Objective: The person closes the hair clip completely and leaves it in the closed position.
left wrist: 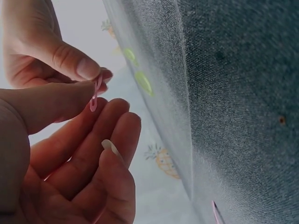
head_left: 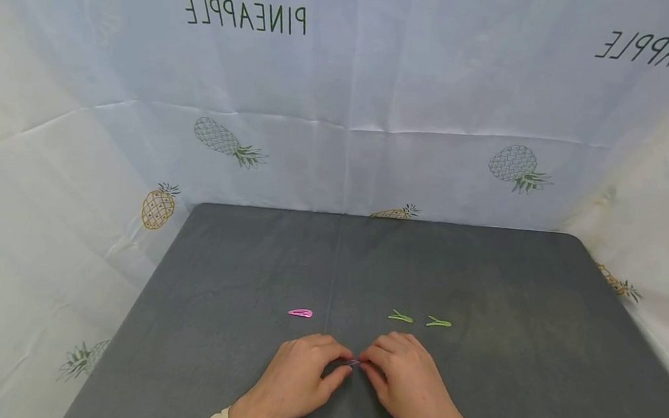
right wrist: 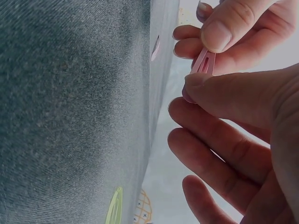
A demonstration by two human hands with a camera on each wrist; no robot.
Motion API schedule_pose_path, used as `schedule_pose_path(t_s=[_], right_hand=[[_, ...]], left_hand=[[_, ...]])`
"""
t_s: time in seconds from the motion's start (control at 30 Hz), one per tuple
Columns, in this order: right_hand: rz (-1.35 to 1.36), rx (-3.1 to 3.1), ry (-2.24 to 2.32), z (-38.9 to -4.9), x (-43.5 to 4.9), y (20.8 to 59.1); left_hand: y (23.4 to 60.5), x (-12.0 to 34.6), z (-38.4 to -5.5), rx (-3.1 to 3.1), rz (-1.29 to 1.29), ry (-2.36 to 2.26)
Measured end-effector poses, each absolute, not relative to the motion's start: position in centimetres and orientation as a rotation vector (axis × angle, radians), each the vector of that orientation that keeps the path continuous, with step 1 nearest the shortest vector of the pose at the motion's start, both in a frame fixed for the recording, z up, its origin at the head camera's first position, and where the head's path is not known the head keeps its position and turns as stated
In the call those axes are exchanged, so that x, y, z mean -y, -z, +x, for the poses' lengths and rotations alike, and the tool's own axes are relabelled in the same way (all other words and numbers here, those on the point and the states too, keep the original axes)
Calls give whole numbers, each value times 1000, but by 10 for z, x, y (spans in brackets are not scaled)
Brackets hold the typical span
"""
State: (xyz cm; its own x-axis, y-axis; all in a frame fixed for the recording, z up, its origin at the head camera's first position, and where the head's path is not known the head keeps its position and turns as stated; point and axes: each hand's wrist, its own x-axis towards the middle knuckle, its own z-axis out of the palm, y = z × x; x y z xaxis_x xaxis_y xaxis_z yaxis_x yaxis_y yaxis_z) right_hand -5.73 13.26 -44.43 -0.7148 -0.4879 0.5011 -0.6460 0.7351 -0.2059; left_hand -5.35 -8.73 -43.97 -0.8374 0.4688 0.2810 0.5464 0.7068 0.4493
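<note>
Grip over the bench [head_left: 247,254]: left hand [head_left: 302,369] and right hand [head_left: 406,378] pinch opposite ends of a slim pink clip [right wrist: 200,61].
Two green clips [head_left: 402,318] and a loose pink clip [head_left: 301,313] lie beyond, probably for easy reach; two-ended holding likely steadies it.

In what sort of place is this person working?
Probably a screened-off tabletop work area: pineapple-print cloth hangs behind and on both sides of a dark grey table, where hair clips lie.

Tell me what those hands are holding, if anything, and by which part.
A pinkish hair clip, pinched near its opposite ends: one by the left hand, the other by the right hand.
</note>
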Motion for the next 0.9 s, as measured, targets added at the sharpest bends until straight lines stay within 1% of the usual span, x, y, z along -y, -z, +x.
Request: schedule_pose_path(t_s=[0.9], right_hand=[[913,2470,-523,-62,-135,451]], left_hand=[[446,87,-56,2672,-832,753]])
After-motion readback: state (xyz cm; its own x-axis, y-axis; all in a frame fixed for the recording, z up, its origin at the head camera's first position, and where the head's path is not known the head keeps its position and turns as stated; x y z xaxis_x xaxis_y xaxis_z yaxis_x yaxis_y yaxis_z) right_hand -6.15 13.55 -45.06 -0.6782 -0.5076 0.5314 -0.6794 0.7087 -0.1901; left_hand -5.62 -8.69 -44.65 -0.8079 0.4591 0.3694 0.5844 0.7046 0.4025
